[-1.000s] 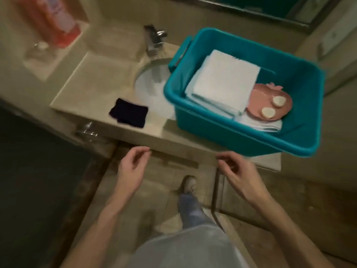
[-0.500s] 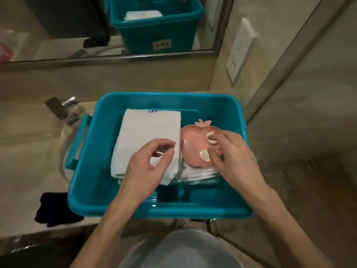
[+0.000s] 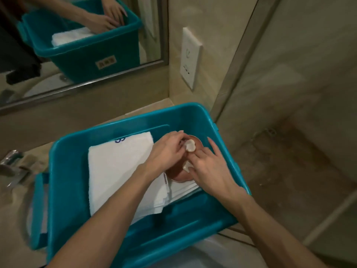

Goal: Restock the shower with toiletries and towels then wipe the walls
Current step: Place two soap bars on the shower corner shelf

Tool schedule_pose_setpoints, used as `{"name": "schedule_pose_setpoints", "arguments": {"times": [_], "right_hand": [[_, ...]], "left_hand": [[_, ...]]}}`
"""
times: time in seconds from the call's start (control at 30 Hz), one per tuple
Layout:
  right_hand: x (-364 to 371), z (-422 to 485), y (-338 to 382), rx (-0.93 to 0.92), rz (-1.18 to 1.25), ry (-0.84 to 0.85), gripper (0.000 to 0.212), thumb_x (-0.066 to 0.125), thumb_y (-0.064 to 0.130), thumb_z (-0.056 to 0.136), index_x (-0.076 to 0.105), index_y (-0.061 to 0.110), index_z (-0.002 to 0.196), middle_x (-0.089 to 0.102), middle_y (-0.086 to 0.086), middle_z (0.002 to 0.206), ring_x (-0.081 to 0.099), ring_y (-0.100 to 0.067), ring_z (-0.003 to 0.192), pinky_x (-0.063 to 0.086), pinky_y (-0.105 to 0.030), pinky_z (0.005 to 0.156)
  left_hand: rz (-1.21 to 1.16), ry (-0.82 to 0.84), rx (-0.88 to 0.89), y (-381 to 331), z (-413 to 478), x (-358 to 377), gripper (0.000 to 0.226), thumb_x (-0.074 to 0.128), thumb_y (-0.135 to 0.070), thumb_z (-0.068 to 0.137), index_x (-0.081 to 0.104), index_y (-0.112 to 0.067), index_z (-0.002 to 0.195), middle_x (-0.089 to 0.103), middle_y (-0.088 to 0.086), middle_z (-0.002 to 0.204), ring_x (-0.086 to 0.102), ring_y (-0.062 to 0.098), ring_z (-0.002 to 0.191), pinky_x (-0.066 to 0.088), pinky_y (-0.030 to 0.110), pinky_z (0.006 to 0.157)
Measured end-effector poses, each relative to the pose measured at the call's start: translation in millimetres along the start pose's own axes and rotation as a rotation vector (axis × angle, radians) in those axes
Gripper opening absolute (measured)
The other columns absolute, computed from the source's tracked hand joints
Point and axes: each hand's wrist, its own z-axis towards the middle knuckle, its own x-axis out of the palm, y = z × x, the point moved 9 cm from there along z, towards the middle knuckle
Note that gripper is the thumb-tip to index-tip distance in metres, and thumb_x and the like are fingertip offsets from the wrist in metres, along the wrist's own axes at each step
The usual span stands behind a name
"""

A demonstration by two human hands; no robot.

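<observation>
A teal plastic tub [image 3: 73, 190] sits on the vanity counter. Inside it lie folded white towels [image 3: 119, 171] and a pink apple-shaped soap dish [image 3: 175, 174] holding two small white soaps. My left hand [image 3: 166, 151] reaches over the towels and pinches the far soap [image 3: 190, 146]. My right hand [image 3: 210, 169] lies over the near side of the dish, its thumb and fingers pinching the near soap [image 3: 186, 165], index finger stretched out. Much of the dish is hidden under both hands.
A mirror [image 3: 77, 35] behind the counter reflects the tub and hands. A white wall socket [image 3: 190, 57] is on the tiled wall at right. The faucet [image 3: 11, 163] shows at the left edge. A glass shower partition [image 3: 289, 93] and shower floor lie to the right.
My left hand moved from above the towels onto the far soap. My right hand shifted lower on the dish to the near soap. The view turned slightly right and closer.
</observation>
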Motion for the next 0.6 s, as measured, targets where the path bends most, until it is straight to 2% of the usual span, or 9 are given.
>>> {"name": "schedule_pose_setpoints", "arguments": {"times": [0.1,0.2,0.3,0.43,0.6], "right_hand": [[11.2,-2.0,3.4,-0.001,0.150,0.029,0.014,0.066,0.029,0.077,0.072,0.022,0.087,0.070,0.005,0.101,0.059,-0.020,0.109,0.030,-0.042,0.116],[19.9,-2.4,-0.3,0.025,0.221,0.086,0.017,0.063,0.028,0.080,0.070,0.018,0.091,0.068,0.002,0.102,0.061,-0.025,0.098,0.044,-0.038,0.097],[25.0,-0.2,-0.6,0.060,0.194,0.117,0.021,0.060,0.032,0.083,0.067,0.017,0.096,0.067,0.002,0.104,0.061,-0.025,0.091,0.047,-0.038,0.085],[22.9,1.8,-2.7,0.096,0.195,0.093,0.026,0.068,0.039,0.081,0.066,0.019,0.096,0.067,0.002,0.096,0.062,-0.022,0.086,0.049,-0.038,0.076],[21.6,1.3,-0.5,0.082,0.175,0.094,0.028,0.069,0.032,0.079,0.064,0.017,0.103,0.067,0.000,0.095,0.062,-0.024,0.086,0.050,-0.038,0.077]], "left_hand": [[0.084,0.054,0.044,0.3,8.6,14.7,0.040,0.056,-0.035,0.095,0.057,-0.029,0.135,0.058,0.001,0.142,0.044,0.019,0.140,0.036,0.036,0.115],[0.151,0.079,0.100,-4.6,9.1,22.5,0.043,0.060,-0.036,0.093,0.057,-0.025,0.134,0.057,-0.001,0.135,0.047,0.020,0.131,0.040,0.035,0.105],[0.187,0.067,0.123,-7.7,11.5,22.4,0.039,0.065,-0.036,0.091,0.061,-0.024,0.127,0.056,-0.002,0.126,0.050,0.019,0.120,0.045,0.035,0.095],[0.206,0.045,0.119,-9.0,17.0,22.1,0.036,0.066,-0.038,0.089,0.062,-0.026,0.122,0.060,-0.004,0.119,0.055,0.019,0.116,0.048,0.037,0.092],[0.255,0.060,0.129,-9.3,17.9,22.9,0.037,0.064,-0.033,0.087,0.061,-0.022,0.122,0.061,0.000,0.117,0.058,0.024,0.111,0.049,0.039,0.089]]}}
